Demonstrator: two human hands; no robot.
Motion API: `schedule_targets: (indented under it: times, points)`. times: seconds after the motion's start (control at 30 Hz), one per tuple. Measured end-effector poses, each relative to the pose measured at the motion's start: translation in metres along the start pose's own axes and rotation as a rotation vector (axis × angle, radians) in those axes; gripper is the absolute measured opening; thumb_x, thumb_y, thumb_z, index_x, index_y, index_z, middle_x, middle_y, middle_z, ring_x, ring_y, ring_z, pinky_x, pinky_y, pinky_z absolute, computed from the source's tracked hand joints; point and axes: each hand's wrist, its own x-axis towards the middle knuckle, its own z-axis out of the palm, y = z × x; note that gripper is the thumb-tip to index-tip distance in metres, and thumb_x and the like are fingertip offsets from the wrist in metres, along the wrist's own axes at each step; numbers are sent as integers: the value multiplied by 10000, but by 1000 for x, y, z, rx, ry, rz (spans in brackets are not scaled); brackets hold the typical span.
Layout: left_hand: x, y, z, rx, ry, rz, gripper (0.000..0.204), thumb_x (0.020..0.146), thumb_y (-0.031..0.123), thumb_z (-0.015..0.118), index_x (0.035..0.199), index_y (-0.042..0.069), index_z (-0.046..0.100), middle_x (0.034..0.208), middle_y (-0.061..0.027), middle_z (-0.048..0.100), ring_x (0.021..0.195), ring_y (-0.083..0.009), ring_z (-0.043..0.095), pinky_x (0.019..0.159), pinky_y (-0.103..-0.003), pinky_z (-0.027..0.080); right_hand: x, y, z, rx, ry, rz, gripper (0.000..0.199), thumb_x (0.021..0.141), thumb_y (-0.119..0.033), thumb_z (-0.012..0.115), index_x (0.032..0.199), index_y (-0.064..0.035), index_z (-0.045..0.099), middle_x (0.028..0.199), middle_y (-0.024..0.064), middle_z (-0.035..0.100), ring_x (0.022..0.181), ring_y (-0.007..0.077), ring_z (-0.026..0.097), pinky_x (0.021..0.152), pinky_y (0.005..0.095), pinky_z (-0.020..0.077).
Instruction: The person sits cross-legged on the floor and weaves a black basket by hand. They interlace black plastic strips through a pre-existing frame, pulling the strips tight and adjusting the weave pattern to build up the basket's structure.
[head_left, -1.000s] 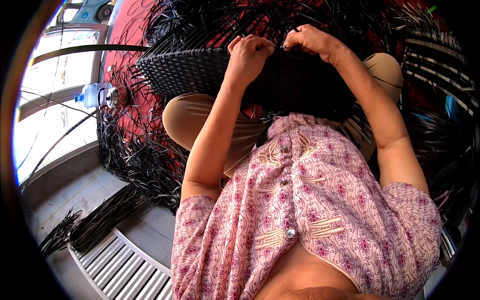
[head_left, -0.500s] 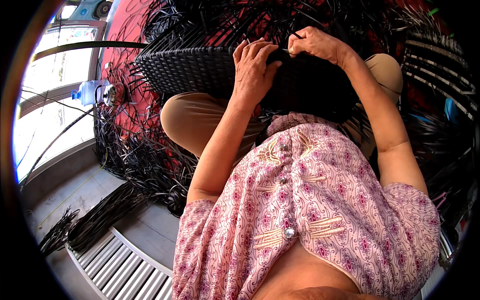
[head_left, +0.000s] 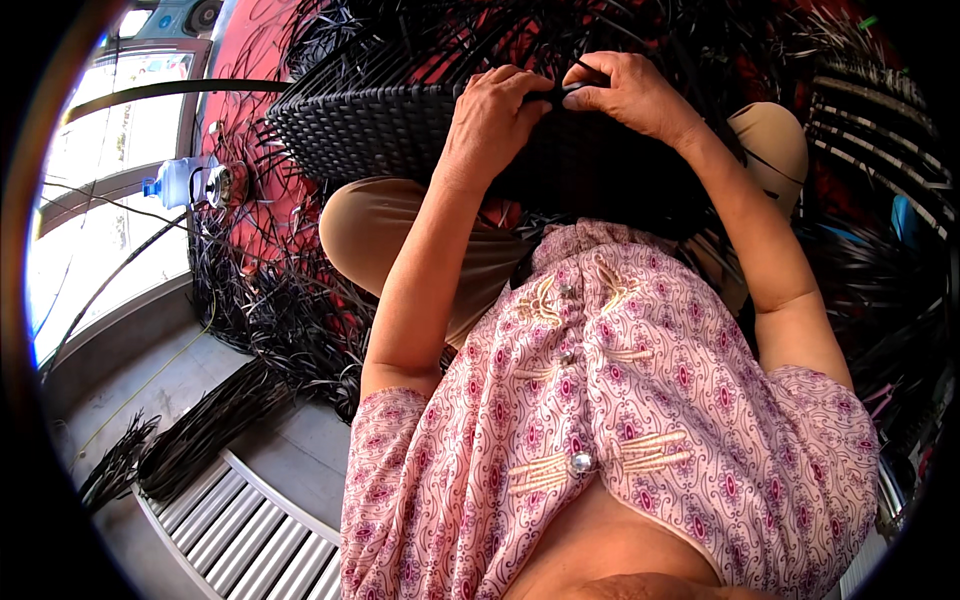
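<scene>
A black woven basket-like piece (head_left: 350, 135) lies across my lap, with long loose strips (head_left: 400, 65) standing out from its far edge. My left hand (head_left: 492, 120) is closed over that edge, fingers bent and thumb pressed toward the forefinger at the weave. Just to its right, my right hand (head_left: 632, 98) pinches a thin black strip (head_left: 592, 72) between thumb and forefinger. The two hands' fingertips are a small gap apart. What lies under the left fingertips is hidden, and the weave below the right hand is too dark to make out.
Tangled black strips (head_left: 290, 310) cover much of the red floor covering (head_left: 255, 60). A blue water bottle (head_left: 185, 183) and a black-handled pot (head_left: 222, 186) stand at the left. Nearer are a strip bundle (head_left: 215, 425) and white slats (head_left: 250, 530). Ribbed dark pieces (head_left: 880, 130) lie at the right.
My left hand has shifted slightly left, its fingers now drawn in at the edge. My right hand has turned a little and come closer to the left fingertips. A small pale tip beneath it no longer shows.
</scene>
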Motion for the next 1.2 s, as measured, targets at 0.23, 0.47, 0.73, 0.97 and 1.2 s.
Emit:
schedule_targets:
  times: [0.23,0.47,0.73,0.97,1.2]
  points:
    - [2,-1,2,-21,-14,-18,239,798,109,726,1027,42,722,1088,-129,698,1049,-305,651,928,-376,499,-2,9,8,-355,138,-262,149,875,-188,710,887,-44,675,799,75,618,720,245,647,671,339,521]
    - [-4,-2,6,-85,77,8,216,798,97,721,1008,45,725,1076,-124,699,1043,-302,650,925,-373,494,-9,5,12,-374,195,-355,106,860,-162,699,861,-67,651,801,62,607,713,263,650,619,356,534]
    - [-19,6,22,-17,254,94,247,813,1,679,1052,65,688,1093,-98,672,1081,-304,623,964,-405,467,-21,-4,10,-436,220,-424,112,823,-148,720,847,-77,637,810,46,590,730,242,658,627,348,554]
    - [-35,18,44,85,350,69,355,836,-54,589,1178,32,624,1228,-134,599,1224,-336,535,1071,-462,383,-24,-2,9,-385,215,-448,157,777,-119,758,897,-75,667,840,40,604,754,230,662,659,324,556]
    - [-49,23,64,227,331,-10,463,852,-9,551,1314,12,542,1374,-136,493,1346,-328,421,1126,-473,310,-29,0,11,-420,246,-426,180,771,-156,770,915,-96,681,833,36,600,743,229,658,645,322,546]
